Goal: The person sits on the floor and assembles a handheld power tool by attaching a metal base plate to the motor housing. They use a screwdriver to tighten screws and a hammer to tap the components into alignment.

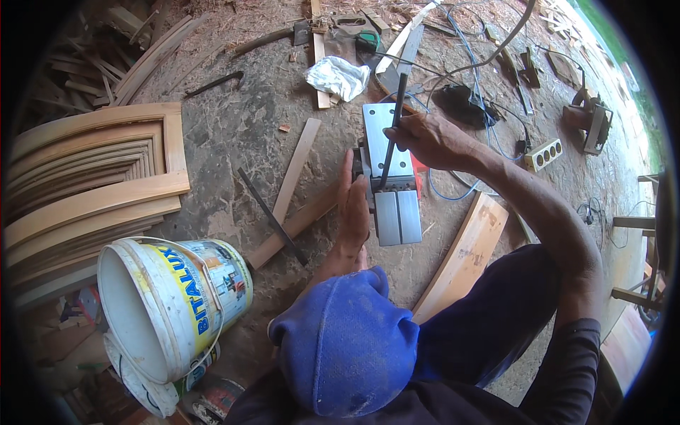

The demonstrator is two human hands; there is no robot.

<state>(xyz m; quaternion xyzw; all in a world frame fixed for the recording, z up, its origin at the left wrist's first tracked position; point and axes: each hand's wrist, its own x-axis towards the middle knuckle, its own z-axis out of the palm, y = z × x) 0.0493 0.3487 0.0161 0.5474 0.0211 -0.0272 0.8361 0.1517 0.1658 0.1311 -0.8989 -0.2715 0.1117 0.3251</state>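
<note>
An electric hand planer (397, 219) is turned with its silver two-part sole facing up, in front of me. My left hand (353, 216) is closed against the planer's left side, bracing it; part of its grip is hidden. My right hand (428, 139) is closed around a long thin dark metal bar (401, 92). The bar slants down across the sole, and its lower end meets the gap between the two plates. Exactly what that tip touches is too small to tell.
Curved wooden frames (173, 142) are stacked at left, behind a white bucket (127, 312). Another dark bar (273, 216) lies across wood strips. A plank (464, 255) lies right of the planer. Farther off are a white cloth (338, 78), cables and a power strip (544, 154).
</note>
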